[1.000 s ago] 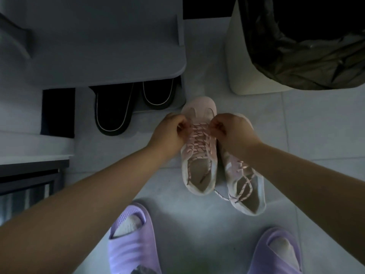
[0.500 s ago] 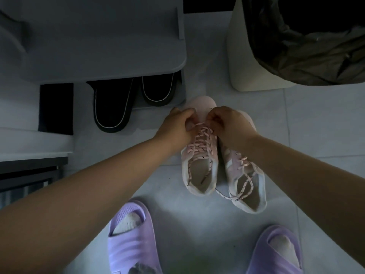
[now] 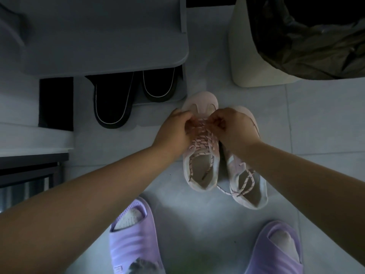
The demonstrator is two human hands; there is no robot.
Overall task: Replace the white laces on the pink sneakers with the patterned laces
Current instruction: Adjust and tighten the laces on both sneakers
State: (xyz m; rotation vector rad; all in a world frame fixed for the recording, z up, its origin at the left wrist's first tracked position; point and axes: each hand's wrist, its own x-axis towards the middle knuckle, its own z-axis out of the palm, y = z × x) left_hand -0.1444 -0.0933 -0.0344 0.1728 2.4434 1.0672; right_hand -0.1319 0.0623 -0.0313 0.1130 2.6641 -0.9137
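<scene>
Lacing is judged nearly done on the floor (image 3: 296, 125): the left hand (image 3: 173, 129) and right hand (image 3: 235, 128), brought closer together within a second, are closed on the patterned lace (image 3: 201, 142) at the far rows of the left sneaker (image 3: 199, 101). The right sneaker (image 3: 234, 167), just beside it, is already threaded. No writing can be read.

tile floor (image 3: 316, 119) — pink sneakers (image 3: 199, 167), bin (image 3: 246, 56), slippers (image 3: 112, 103)

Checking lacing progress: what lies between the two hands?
Head view: the patterned lace, criss-crossed on a pink sneaker, lies between the left hand and right hand.
</scene>
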